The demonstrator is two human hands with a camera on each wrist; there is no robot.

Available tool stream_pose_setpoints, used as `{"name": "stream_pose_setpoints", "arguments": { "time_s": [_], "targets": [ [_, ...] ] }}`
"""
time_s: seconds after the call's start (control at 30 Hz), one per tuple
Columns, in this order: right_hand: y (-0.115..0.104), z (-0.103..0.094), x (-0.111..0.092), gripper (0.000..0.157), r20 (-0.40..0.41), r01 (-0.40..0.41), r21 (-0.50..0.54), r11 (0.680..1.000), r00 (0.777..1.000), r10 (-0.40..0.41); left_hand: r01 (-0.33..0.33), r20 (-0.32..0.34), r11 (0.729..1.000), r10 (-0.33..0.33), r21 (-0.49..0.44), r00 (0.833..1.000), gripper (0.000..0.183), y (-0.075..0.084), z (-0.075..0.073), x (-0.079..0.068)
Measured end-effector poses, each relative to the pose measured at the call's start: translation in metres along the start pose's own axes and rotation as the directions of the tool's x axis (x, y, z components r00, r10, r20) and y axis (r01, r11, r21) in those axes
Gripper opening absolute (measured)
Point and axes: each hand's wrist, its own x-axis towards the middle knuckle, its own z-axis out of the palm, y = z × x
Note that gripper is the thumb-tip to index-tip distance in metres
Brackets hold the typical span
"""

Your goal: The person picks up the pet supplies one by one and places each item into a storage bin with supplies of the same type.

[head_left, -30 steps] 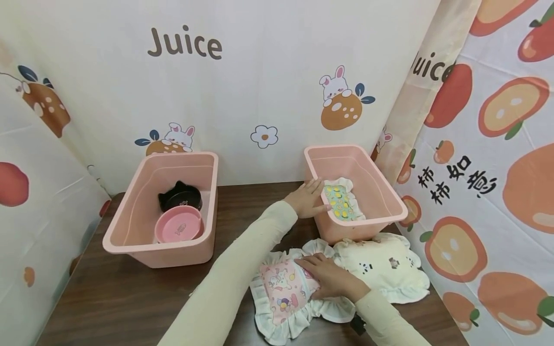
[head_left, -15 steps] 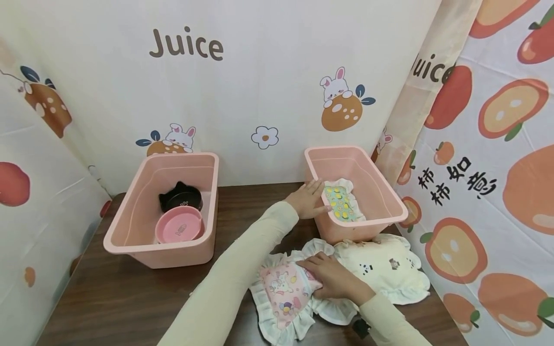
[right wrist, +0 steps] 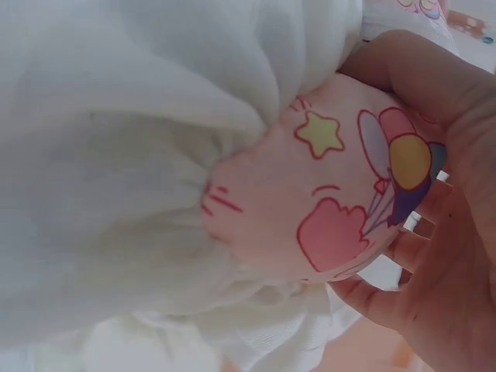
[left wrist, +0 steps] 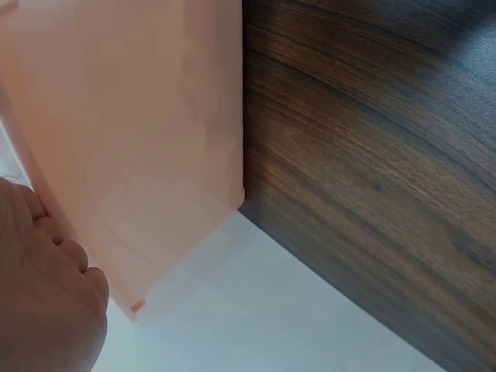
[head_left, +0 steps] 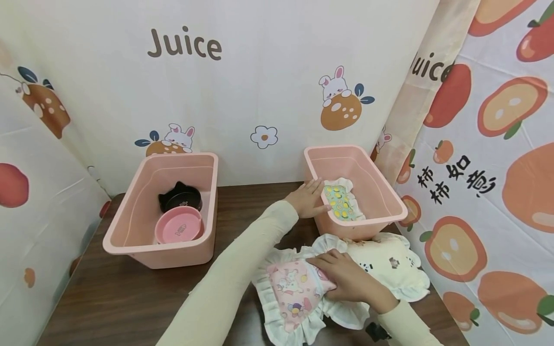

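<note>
My right hand (head_left: 348, 278) grips a small pink printed pillow (head_left: 294, 293) with white ruffles, low above or on the table; its contact underneath is hidden. In the right wrist view the thumb and fingers close around the plump pink pillow (right wrist: 271, 201). My left hand (head_left: 306, 199) holds the near-left rim of the right pink bin (head_left: 385, 216), with fingers laid over the edge. Inside that bin lies a green pillow (head_left: 339, 203) with lemon print and a white frill. A cream pillow (head_left: 389, 264) lies in front of the bin, partly covered by the pink one.
Another pink bin (head_left: 212, 206) stands at the left, holding a black cat-eared bowl (head_left: 182, 194) and a pink bowl (head_left: 179, 226). Both bins sit on a dark wooden table (head_left: 130, 302). Printed cloth (head_left: 268, 86) surrounds the back and sides.
My right hand has shifted to the right, drawing the pink pillow with it, so more of the cream pillow is covered. The left hand stays on the bin rim.
</note>
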Motion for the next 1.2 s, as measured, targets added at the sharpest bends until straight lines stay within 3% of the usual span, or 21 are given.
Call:
{"name": "stream_pose_setpoints", "arguments": {
  "time_s": [0.37,0.63,0.93,1.2],
  "targets": [
    [0.003,-0.02,-0.034,0.085,-0.065,-0.089,-0.004,0.996,0.994,0.089,-0.01,-0.018,1.0,0.01,-0.011,1.0,0.082,-0.001,0.003,0.002],
    [0.013,-0.035,-0.065,0.089,-0.167,-0.163,0.038,0.986,0.972,0.167,-0.001,-0.015,1.0,0.001,-0.023,1.0,0.083,-0.003,0.006,0.007],
    [0.015,-0.06,-0.087,0.093,-0.295,-0.142,0.04,0.989,0.944,0.147,-0.004,-0.018,0.999,0.004,-0.034,1.0,0.084,-0.002,0.003,0.004],
    [0.024,-0.082,-0.096,0.094,-0.371,-0.114,0.109,0.987,0.917,0.147,0.004,-0.013,1.0,-0.004,-0.016,1.0,0.083,-0.001,0.003,0.004]
  ]
}}
